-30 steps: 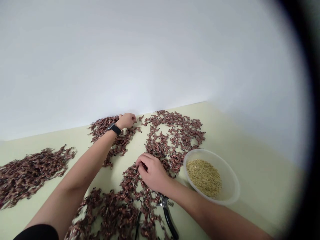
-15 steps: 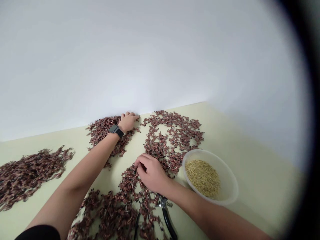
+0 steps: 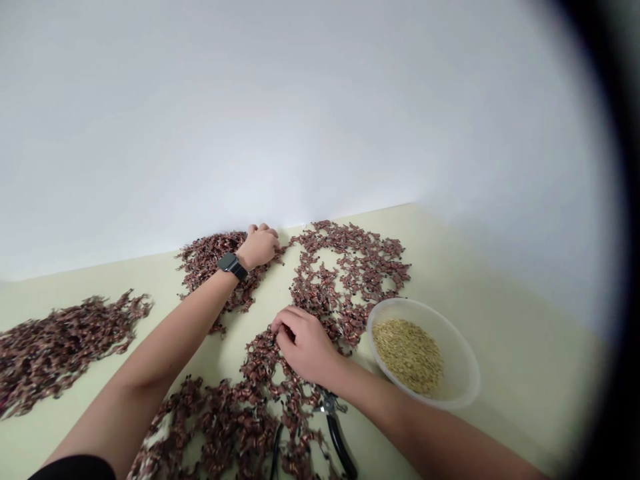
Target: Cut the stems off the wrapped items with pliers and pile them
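Note:
My left hand [image 3: 260, 247], with a black watch [image 3: 232, 266] on its wrist, rests curled on the far edge of a patch of small copper-brown pieces [image 3: 207, 260]. My right hand [image 3: 305, 345] has its fingertips pinched down into a linked mesh of the same pieces [image 3: 260, 363]. Whether those fingers grip a piece is hard to tell. Another lacy patch [image 3: 350, 267] spreads beyond my right hand, and a plastic bowl of pale grains [image 3: 407, 353] stands just to its right.
Black-handled pliers [image 3: 330, 420] lie among the pieces below my right wrist. A larger brown patch [image 3: 60, 353] covers the left of the pale green table [image 3: 505, 360], which meets a white wall [image 3: 260, 113] at its far edge.
My left hand has curled its fingers and shifted slightly right along the patch. My right hand stays nearly in place.

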The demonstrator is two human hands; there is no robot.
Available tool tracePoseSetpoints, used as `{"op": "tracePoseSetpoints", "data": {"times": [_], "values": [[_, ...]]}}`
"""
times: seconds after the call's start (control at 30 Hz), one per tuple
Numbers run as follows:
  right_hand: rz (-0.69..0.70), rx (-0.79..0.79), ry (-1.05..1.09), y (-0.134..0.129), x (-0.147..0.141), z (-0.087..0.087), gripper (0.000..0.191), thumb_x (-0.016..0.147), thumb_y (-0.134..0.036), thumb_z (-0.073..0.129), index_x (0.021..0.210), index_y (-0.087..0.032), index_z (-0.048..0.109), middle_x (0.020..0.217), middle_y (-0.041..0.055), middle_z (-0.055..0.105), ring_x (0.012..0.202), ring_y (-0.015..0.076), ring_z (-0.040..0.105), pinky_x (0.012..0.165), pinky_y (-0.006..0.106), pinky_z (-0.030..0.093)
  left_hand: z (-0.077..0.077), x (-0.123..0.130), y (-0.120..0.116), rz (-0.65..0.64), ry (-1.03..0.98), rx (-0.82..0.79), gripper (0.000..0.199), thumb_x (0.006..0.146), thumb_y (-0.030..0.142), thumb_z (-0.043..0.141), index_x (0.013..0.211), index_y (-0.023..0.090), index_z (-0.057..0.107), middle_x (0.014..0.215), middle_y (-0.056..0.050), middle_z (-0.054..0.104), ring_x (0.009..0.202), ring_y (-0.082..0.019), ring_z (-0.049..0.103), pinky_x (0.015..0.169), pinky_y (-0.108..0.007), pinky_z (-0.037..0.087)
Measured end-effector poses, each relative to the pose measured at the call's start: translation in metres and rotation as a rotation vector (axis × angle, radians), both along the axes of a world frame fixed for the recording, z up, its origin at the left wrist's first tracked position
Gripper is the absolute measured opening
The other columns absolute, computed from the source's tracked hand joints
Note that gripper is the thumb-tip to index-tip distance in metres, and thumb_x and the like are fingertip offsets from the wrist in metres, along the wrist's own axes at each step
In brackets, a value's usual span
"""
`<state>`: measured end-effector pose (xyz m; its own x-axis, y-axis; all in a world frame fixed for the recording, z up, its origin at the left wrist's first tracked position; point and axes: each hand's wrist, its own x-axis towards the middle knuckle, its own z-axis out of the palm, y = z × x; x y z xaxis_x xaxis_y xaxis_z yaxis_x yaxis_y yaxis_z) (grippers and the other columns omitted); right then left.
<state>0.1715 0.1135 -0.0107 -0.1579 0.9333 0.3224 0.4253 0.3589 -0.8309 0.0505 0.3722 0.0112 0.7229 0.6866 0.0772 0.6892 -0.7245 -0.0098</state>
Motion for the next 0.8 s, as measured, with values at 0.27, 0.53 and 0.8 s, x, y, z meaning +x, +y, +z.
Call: {"op": "tracePoseSetpoints", "data": {"times": [0.27,0.53,0.8], "values": [[0.002,0.004,0.002,0.000,-0.001,0.001,0.021,0.086,-0.002,0.052,0.088,-0.020,0.062,0.092,0.0028,0.066,0.090,0.0177,0.060,0.082,0.029,0.047,-0.004,0.011,0.005,-0.054,0.051,0.018,0.063,0.084,0.012,0.047,0.140,0.035,0.064,0.150,-0.008,0.054,0.124,-0.036,0.045,0.100,-0.056,0.029],[0.002,-0.002,-0.002,0.001,-0.001,0.001,0.020,0.087,-0.002,0.052,0.088,-0.020,0.062,0.091,0.0026,0.065,0.088,0.0174,0.060,0.081,0.029,0.047,-0.003,0.008,0.002,-0.016,0.010,0.091,0.042,0.085,0.011,0.048,0.111,0.025,0.079,0.130,-0.013,0.066,0.122,-0.037,0.045,0.102,-0.058,0.025],[-0.001,-0.002,0.000,0.001,-0.001,0.001,0.021,0.086,-0.002,0.052,0.088,-0.020,0.062,0.092,0.0027,0.065,0.088,0.0173,0.060,0.082,0.028,0.047,-0.007,0.023,-0.009,-0.186,-0.113,0.010,0.046,0.101,0.027,0.043,0.144,0.033,0.057,0.144,-0.008,0.058,0.123,-0.031,0.050,0.101,-0.049,0.031]]}}
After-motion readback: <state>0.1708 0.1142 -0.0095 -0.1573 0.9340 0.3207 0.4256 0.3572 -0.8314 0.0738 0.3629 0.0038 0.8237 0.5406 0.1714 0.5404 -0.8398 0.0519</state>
